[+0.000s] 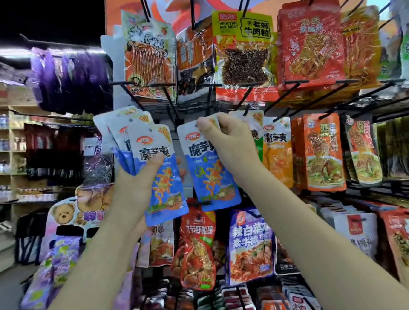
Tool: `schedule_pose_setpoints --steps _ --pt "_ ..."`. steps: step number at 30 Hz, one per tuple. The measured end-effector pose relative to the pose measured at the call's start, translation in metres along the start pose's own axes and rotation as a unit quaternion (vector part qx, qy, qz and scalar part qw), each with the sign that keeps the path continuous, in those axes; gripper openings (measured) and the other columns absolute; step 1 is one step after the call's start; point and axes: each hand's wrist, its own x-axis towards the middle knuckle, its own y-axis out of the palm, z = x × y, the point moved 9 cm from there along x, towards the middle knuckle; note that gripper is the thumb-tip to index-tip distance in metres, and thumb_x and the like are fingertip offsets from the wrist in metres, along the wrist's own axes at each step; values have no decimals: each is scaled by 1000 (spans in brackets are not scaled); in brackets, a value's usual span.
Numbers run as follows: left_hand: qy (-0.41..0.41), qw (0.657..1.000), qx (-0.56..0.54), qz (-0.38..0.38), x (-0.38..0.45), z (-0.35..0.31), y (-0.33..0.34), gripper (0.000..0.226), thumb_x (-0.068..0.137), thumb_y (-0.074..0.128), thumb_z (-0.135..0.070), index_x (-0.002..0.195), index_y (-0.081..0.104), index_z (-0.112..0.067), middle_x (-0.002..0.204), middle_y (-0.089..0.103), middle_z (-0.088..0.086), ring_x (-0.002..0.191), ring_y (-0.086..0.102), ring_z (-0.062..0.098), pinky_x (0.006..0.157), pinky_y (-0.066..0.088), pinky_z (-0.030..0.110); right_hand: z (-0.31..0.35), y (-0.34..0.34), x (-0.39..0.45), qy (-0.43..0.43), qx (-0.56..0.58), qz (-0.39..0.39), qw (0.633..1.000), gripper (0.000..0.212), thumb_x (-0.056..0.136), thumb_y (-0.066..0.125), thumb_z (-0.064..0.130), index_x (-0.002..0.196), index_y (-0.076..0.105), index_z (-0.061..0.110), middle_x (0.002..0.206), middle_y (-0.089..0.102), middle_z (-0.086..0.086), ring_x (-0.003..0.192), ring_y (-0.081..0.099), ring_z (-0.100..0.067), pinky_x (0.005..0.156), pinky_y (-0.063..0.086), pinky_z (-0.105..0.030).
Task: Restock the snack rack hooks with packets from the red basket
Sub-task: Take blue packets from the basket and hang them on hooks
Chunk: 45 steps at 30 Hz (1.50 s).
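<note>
We count four blue-and-white packets: three fanned in the left hand [141, 180], one, the single packet [211, 168], in the right hand [231, 141]; the fan of packets [135, 144] sits gripped between thumb and curled fingers, left forearm rising from the lower edge; the right hand's thumb and fingers pinch the single packet's top edge, beside a hook [245, 112] at the rack's [339, 103] middle row

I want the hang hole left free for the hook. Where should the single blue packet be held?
Pinch the blue packet at a top corner beside its hole, from the right, as the right hand does now; the flat white header is stiff and unobstructed there.
</note>
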Motion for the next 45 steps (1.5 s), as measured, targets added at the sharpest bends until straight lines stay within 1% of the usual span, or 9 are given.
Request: schedule_pose_setpoints --steps 6,13,16,22,26,32,37,42,45 --pt "68 997 33 17 -2 -22 7 48 74 81 -43 116 70 -23 110 77 -6 105 72 15 92 56 42 7 2 -4 -18 36 -40 998 44 98 65 30 88 59 -12 81 52 -39 66 48 -26 58 43 -52" --pt "68 993 -36 90 -1 -38 22 14 78 80 -10 89 75 -18 98 78 13 91 76 35 82 61 55 34 20 4 -58 43 -53 996 24 96 68 22 79 58 8 59 43 -3 54 40 -10 54 35 -24" --pt "43 994 -65 80 1 -41 15 15 83 75 -2 97 74 -7 97 78 17 85 76 36 75 63 54 36 29 -2 -74 40 -70 994 27 92 71 12 114 53 13 66 56 -7 55 51 -8 56 40 -23" --pt "0 999 -17 48 4 -35 -20 81 61 92 -52 123 68 -5 110 76 14 97 74 34 83 60 56 18 28 1 -67 -32 -75 994 13 90 72 6 90 67 19 82 65 7 73 57 1 68 44 -13" --pt "-2 999 -16 42 4 -33 -35 28 89 73 -29 100 72 -4 75 78 4 64 75 14 54 59 25 10 31 10 -49 -25 -75 996 7 88 74 9 93 71 14 82 68 4 73 59 1 71 47 -16" --pt "27 999 12 25 7 -38 -40 61 63 88 -53 116 70 -32 116 76 0 110 70 29 98 53 56 15 44 26 -45 -13 -68 997 9 90 74 11 99 73 14 94 69 4 78 61 7 67 50 -11" --pt "23 997 -36 69 8 -33 -36 24 91 70 -22 115 68 -20 97 79 10 78 77 30 63 63 42 13 43 32 -43 -5 -81 996 12 89 74 10 100 75 14 97 71 6 84 64 4 72 50 -14" --pt "17 997 -38 68 10 -34 -34 10 96 65 -18 104 72 -18 87 78 12 70 77 30 54 60 38 6 48 38 -8 -38 -60 997 19 90 73 13 109 72 15 106 70 2 86 63 -5 63 47 -11" --pt "4 997 -50 64 12 -30 -32 37 99 56 -10 69 76 -18 78 76 15 59 73 28 55 62 41 -6 50 35 30 -119 -31 992 28 93 71 23 119 70 14 98 65 8 80 56 -3 69 43 -15"
